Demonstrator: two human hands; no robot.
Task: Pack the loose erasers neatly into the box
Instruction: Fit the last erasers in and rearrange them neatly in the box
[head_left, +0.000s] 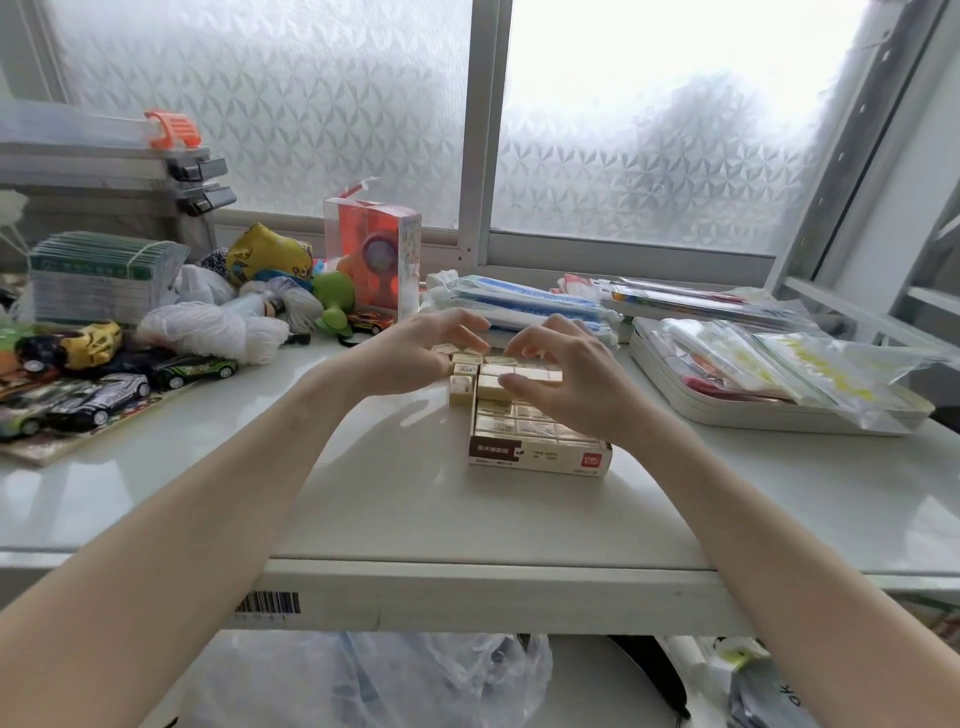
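An open cream and brown eraser box (540, 458) lies in the middle of the white table (395, 499), its near part filled with wrapped beige erasers (519, 427) in rows. At its far end a raised row of erasers (524, 372) sits under my right hand (566, 379), whose curled fingers and thumb pinch it. Several loose erasers (463, 388) stand just left of the box. My left hand (410, 353) curls its fingers over the loose erasers at the far left corner and grips them. What lies beneath both palms is hidden.
Toy cars (98, 400), yarn (208, 327) and soft toys crowd the left side. An orange toy package (371, 254) stands behind the hands. A white tray of plastic bags (769, 379) lies to the right, with flat packets (524, 301) by the window.
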